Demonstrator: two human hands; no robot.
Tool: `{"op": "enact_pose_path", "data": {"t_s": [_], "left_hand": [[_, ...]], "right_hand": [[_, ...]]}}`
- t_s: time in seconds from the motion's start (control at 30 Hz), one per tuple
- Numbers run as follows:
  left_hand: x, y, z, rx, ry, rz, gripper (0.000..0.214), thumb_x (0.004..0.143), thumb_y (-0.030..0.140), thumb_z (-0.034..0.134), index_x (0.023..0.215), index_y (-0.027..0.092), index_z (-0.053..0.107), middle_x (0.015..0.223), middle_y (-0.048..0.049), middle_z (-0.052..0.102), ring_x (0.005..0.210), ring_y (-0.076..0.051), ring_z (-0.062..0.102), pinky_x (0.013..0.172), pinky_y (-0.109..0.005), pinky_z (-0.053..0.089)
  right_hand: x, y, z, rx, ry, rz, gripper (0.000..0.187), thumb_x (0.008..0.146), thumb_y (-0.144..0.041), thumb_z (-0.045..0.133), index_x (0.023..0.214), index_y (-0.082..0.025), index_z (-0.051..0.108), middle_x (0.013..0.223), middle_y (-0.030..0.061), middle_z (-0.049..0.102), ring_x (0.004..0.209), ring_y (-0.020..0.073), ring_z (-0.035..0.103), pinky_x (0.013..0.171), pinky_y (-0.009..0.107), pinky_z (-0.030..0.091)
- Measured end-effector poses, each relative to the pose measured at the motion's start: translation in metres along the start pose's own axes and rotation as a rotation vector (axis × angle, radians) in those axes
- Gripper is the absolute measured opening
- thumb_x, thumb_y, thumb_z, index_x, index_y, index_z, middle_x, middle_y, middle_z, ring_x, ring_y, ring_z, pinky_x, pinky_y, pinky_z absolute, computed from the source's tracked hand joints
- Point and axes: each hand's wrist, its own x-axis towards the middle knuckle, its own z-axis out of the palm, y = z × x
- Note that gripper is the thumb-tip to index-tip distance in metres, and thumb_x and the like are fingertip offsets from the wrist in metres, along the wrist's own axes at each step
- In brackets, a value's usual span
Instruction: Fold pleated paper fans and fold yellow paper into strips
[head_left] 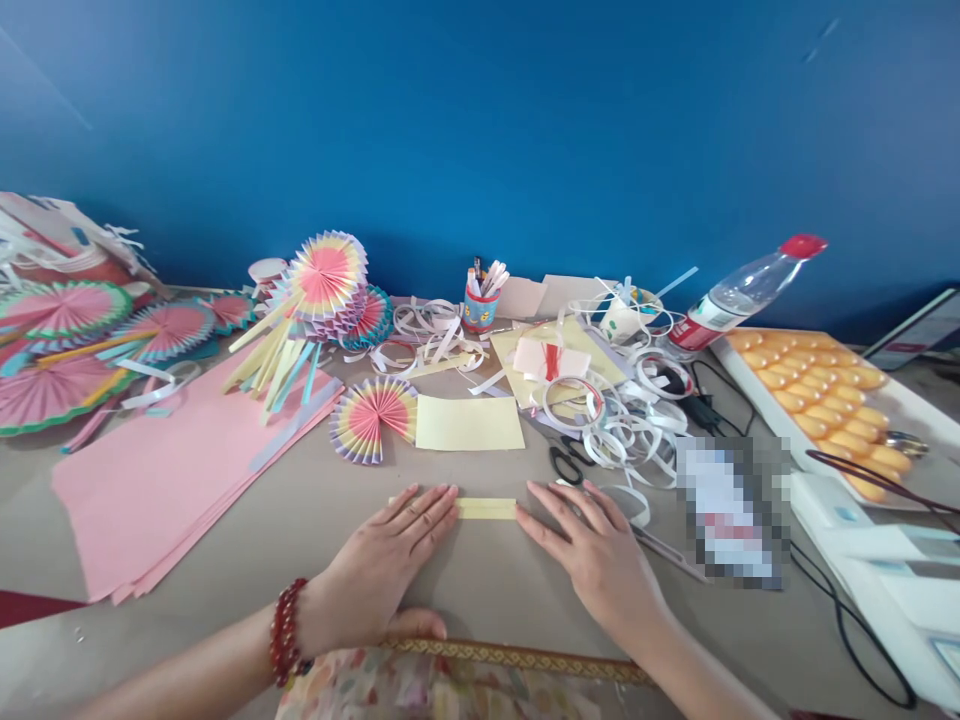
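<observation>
A narrow folded strip of pale yellow paper (486, 509) lies flat on the table between my hands. My left hand (386, 550) rests palm down, its outstretched fingertips covering the strip's left part. My right hand (600, 550) is spread, with its fingertips at the strip's right end. Just behind the strip lies a flat pale yellow rectangle of paper (470, 424). A pleated paper fan (375, 415) in pink, yellow and lilac sits beside that rectangle, on its left.
Pink paper sheets (172, 450) are stacked at left, near several pleated paper fans (330, 275). Behind are a pen cup (481, 303) and loose white tape loops (622, 430). Black-handled scissors (568, 464), a plastic bottle (739, 295) and a tray of orange pieces (825, 395) stand right.
</observation>
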Motion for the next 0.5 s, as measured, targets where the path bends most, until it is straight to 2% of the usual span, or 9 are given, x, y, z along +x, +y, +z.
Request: {"op": "enact_pose_path", "data": {"t_s": [0.17,0.3,0.4,0.5], "left_hand": [[0.0,0.001,0.001,0.014,0.012,-0.005,0.099,0.087,0.073,0.04,0.157,0.012,0.008,0.162,-0.0154,0.017,0.149,-0.031,0.02,0.122,-0.047,0.013],[0.0,0.001,0.0,-0.017,0.024,0.002,0.099,0.087,0.072,0.042,0.157,0.013,0.007,0.162,-0.0155,0.018,0.148,-0.031,0.021,0.122,-0.048,0.016],[0.001,-0.001,-0.001,-0.037,0.018,0.001,0.093,0.089,0.068,0.044,0.157,0.013,0.009,0.162,-0.015,0.018,0.149,-0.03,0.021,0.122,-0.048,0.016],[0.002,-0.005,-0.002,-0.057,0.035,-0.002,0.082,0.092,0.06,0.047,0.156,0.017,0.017,0.161,-0.012,0.025,0.147,-0.028,0.027,0.121,-0.047,0.021]], "right_hand": [[-0.001,-0.004,0.0,0.037,0.07,0.022,0.043,0.092,-0.007,0.047,0.127,-0.027,0.062,0.129,0.0021,0.066,0.113,0.0229,0.056,0.108,0.045,0.035],[0.012,-0.012,-0.007,0.093,0.168,0.016,0.033,0.096,-0.01,0.044,0.119,-0.02,0.065,0.116,0.006,0.07,0.103,0.0209,0.061,0.106,0.043,0.038],[0.029,-0.021,-0.009,0.166,0.118,-0.031,0.021,0.096,-0.017,0.051,0.109,-0.021,0.066,0.114,0.0057,0.068,0.106,0.0213,0.059,0.098,0.038,0.044],[0.043,-0.026,-0.005,0.172,0.022,-0.088,0.01,0.095,-0.017,0.056,0.096,-0.022,0.065,0.105,0.0045,0.067,0.097,0.0186,0.059,0.085,0.031,0.047]]}}
